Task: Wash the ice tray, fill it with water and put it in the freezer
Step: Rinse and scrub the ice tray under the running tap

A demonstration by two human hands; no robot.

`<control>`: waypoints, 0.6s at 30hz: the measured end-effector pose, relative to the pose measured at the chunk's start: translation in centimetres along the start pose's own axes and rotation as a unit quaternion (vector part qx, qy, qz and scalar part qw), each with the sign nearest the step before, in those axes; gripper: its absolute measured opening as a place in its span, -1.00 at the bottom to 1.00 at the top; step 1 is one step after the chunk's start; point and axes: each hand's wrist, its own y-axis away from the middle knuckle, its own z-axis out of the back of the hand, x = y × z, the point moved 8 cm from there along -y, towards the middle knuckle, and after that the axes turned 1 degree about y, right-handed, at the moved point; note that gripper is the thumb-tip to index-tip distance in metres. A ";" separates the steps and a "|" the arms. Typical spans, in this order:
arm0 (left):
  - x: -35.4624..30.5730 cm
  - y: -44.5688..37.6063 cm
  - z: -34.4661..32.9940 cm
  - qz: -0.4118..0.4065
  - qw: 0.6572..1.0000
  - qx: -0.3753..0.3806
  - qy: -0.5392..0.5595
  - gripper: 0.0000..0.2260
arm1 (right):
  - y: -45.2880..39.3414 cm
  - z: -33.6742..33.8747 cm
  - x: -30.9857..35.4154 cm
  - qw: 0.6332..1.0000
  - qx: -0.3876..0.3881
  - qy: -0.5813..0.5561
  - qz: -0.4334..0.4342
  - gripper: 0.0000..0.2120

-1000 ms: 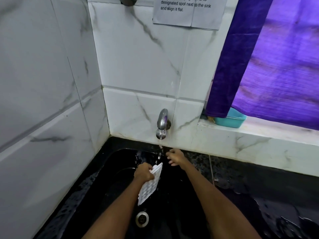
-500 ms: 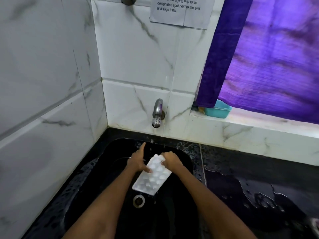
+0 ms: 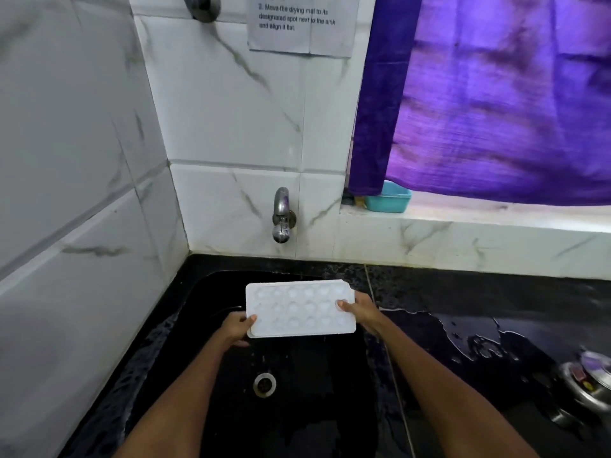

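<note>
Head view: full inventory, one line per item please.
ice tray: 1, white, held level over the sink
sink: 1, black, wet, bottom centre
drain: 1, metal, sink floor
tap: 1, metal, on the tiled wall above the sink
counter: 1, black, puddled, right of the sink
tub: 1, teal, on the sill
curtain: 1, purple, upper right
paper note: 1, white, on the wall
metal pot: 1, blurred, right edge
left hand: grips the tray's left end
right hand: grips the tray's right end
</note>
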 end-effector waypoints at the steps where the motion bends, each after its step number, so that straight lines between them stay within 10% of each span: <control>1: -0.2 -0.1 0.3 -0.011 1.000 0.001 -0.009 -0.67 | -0.1 -0.1 0.0 1.000 0.000 0.000 -0.009 -0.68; 9: -5.0 0.2 5.3 -0.130 0.975 -0.106 -0.146 -0.79 | -1.0 -0.3 6.2 0.976 0.035 0.210 0.043 -0.77; 13: -7.9 3.3 6.8 -0.278 0.918 -0.264 -0.103 -0.85 | 0.1 0.2 10.1 0.925 -0.150 0.255 0.240 -0.76; 15: -6.6 3.2 5.5 -0.275 0.922 -0.252 -0.101 -0.78 | 0.8 -0.3 8.2 0.920 -0.203 0.226 0.246 -0.70; 18: -1.1 1.5 2.7 -0.138 0.950 -0.100 -0.261 -0.87 | -0.6 -3.9 2.0 0.899 -0.007 0.428 0.092 -0.82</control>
